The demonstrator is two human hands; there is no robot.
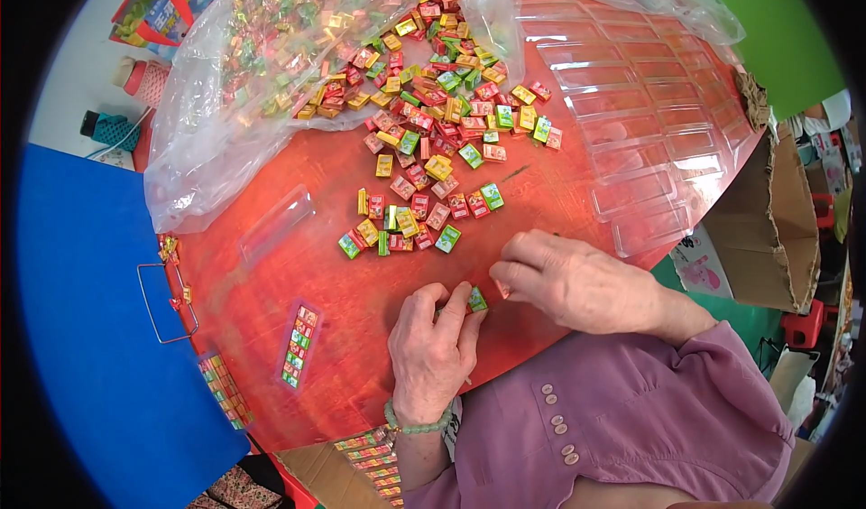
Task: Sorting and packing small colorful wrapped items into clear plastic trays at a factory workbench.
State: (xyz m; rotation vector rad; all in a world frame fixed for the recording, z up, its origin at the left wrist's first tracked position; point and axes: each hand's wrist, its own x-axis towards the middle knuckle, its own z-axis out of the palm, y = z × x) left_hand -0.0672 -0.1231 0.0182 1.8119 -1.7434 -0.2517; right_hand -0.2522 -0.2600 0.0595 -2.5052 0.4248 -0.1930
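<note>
Left hand (433, 347) pinches a small green wrapped candy block (476, 300) at the near edge of the red round surface (271, 319); right hand (568, 279) curls pressed together over pieces just beside it. Judged step: gathering candies into a row; next calls for aligning them squarely.

— What do I have in hand?
— A small green candy box (476, 300), pinched at my left hand's (433, 342) fingertips, tilted, just above the red desk (271, 328). My right hand (568, 282) touches a red one (502, 289) beside it.
</note>
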